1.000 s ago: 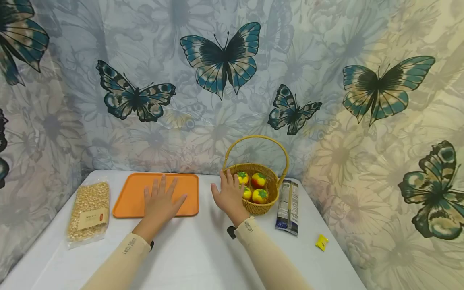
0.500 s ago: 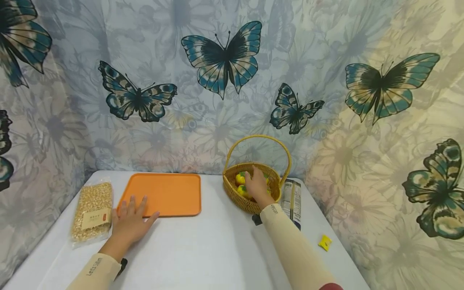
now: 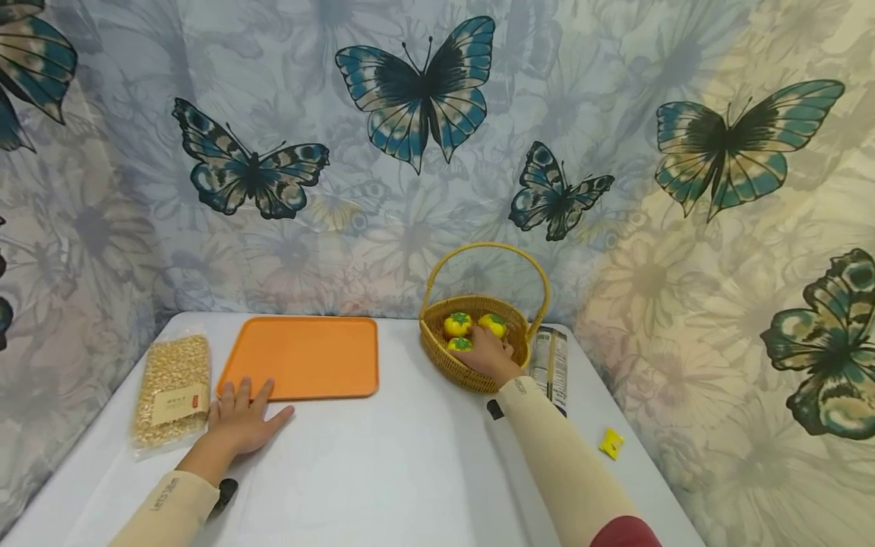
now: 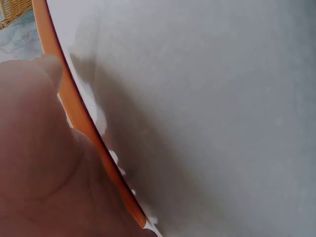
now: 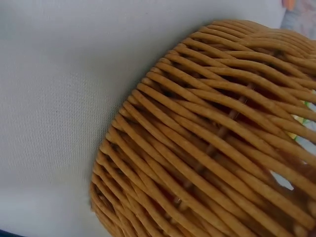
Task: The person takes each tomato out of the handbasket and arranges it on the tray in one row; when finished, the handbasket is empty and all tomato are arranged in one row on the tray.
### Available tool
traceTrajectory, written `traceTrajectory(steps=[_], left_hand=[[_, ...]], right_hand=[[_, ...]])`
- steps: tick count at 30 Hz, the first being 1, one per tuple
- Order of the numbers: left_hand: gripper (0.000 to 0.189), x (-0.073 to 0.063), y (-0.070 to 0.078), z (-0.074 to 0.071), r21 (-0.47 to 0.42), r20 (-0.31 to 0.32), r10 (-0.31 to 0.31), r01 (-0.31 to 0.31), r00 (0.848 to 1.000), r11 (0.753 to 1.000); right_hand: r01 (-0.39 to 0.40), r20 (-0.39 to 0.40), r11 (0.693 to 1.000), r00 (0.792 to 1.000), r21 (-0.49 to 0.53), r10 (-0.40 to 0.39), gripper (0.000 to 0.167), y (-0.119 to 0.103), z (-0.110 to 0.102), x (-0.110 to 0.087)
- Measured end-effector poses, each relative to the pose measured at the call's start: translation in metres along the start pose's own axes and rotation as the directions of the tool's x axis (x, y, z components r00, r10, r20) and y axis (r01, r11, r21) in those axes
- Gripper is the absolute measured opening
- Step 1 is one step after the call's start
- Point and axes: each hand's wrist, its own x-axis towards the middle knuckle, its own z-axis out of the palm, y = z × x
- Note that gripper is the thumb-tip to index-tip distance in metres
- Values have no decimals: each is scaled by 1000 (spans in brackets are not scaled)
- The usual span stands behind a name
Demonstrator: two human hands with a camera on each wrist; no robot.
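Observation:
In the head view, a round wicker basket with a tall handle holds several yellow fruits with green leafy tops. My right hand reaches inside, over the front right of the basket. It covers that spot, so whether its fingers hold a fruit is hidden. The right wrist view shows only woven basket wall and tablecloth. My left hand lies with fingers spread at the near left corner of the orange tray, fingertips over its rim. In the left wrist view, that hand is beside the tray edge.
A clear bag of corn kernels lies left of the tray. Right of the basket is a silver and dark packet, partly behind the right arm. A small yellow wrapped packet lies near the table's right edge. Butterfly-print cloth hangs behind.
My right hand has moved from the basket's left side into it, among the fruits. The left hand has slid from over the tray's middle to its near left corner.

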Motion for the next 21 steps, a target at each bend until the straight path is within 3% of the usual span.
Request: traceTrajectory(steps=[12,21], left_hand=[[101,0,-7,7,-17,2,24,-24,1000,1000],[103,3,-5,5,-15,-13,17,-17,1000,1000]], right_hand=[[7,12,999,1000,39,-8,70,3,4,-4],[4,-4,999,1000,36,-3,67,0,2,-1]])
